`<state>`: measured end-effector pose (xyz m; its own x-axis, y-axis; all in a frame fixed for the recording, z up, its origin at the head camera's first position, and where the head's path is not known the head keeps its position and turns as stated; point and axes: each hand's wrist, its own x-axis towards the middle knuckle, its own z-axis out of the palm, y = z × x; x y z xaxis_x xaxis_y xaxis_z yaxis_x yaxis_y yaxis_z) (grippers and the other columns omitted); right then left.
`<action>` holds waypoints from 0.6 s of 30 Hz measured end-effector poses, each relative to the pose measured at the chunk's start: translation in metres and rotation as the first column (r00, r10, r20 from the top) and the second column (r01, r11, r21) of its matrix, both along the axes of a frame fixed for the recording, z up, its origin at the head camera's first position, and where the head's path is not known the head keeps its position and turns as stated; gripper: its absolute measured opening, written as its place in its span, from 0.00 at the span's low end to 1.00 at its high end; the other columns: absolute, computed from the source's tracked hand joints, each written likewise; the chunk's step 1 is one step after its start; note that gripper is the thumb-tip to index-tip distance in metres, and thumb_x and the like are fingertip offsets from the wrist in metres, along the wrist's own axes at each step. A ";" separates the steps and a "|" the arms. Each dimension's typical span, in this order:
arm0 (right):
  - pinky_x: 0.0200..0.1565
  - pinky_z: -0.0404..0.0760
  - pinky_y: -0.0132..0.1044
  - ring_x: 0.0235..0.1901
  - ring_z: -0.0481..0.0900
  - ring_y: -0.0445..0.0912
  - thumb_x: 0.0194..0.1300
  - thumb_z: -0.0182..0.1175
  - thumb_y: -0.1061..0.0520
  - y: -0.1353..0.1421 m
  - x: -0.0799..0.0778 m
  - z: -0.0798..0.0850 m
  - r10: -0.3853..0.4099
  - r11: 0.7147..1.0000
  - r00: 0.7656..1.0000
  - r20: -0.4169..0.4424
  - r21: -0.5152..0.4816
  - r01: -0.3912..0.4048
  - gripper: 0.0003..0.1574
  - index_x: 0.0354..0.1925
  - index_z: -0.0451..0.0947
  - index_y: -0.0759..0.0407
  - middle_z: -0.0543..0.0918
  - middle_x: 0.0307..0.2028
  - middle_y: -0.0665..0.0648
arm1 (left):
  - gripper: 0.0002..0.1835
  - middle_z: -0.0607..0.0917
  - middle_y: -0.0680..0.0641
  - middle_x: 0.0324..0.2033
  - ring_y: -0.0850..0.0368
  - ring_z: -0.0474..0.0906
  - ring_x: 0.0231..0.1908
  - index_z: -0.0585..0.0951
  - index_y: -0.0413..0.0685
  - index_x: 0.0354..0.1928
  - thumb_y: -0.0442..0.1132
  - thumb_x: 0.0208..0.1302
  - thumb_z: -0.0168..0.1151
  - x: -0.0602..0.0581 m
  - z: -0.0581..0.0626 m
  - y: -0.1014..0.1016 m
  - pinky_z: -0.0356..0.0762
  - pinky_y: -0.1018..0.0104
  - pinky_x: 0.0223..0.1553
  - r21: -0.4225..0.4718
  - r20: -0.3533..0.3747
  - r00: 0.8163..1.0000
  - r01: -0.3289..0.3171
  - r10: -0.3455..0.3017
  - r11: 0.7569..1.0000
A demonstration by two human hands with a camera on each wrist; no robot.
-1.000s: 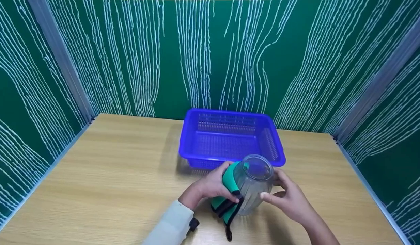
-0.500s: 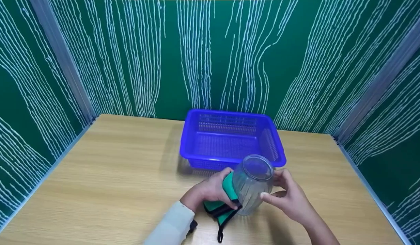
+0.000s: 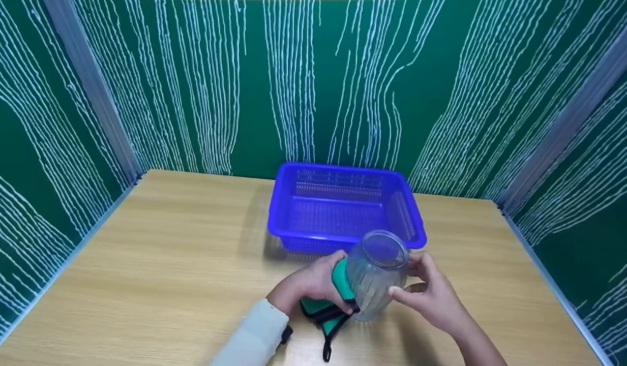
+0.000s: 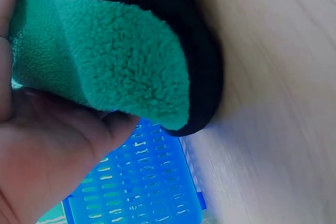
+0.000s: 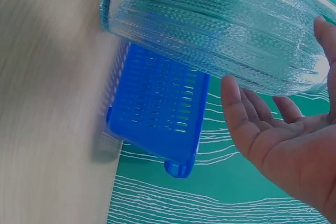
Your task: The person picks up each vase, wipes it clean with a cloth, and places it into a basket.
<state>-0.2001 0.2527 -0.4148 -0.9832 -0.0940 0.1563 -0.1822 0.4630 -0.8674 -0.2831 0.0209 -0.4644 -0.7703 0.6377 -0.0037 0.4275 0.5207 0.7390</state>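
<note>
Green panels (image 3: 252, 101) streaked with white lines enclosed a pale wooden table (image 3: 191, 244), where a person worked with two bare hands. At the far side, near the back panel, sat a blue-violet plastic basket (image 3: 323, 237).

Just in front of the basket's near right part, a ribbed glass jar (image 3: 379, 279) was held between the hands, a round end uppermost; from where I stood, I could not tell whether its lower end rested on the wood. The basket so near looked like one hazard: a shove away from the person might have knocked glass against plastic.

A green cloth (image 3: 344, 279) edged in black lay against the jar's left flank. Its soft pile seemed the chief weakness, since fabric between palm and glass could have let that side slip.

The left hand (image 3: 321, 279) was curled round the cloth, thumb in front, other fingers partly hidden. Opposite, the right hand (image 3: 430, 295) was half-curled at the jar, fingers bent and thumb spread, a hold that appeared to rely on the tips. Had the left pressed harder than those tips could resist, the jar might have tipped or twisted rightward; had they slackened, it could have fallen.

Smallest of all, a black loop (image 3: 327, 351) trailed from the cloth's corner, a loose end that might have snagged beneath the jar.
</note>
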 end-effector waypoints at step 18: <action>0.38 0.76 0.41 0.44 0.73 0.43 0.43 0.69 0.54 -0.002 0.002 0.000 -0.005 1.000 0.999 -0.032 -0.002 0.005 0.35 0.48 0.62 0.53 0.73 0.46 0.50 | 0.43 0.73 0.63 0.45 0.62 0.68 0.46 0.65 0.79 0.52 0.53 0.26 0.76 -0.003 0.022 -0.007 0.66 0.61 0.47 0.203 0.137 0.991 -0.028 0.000 0.979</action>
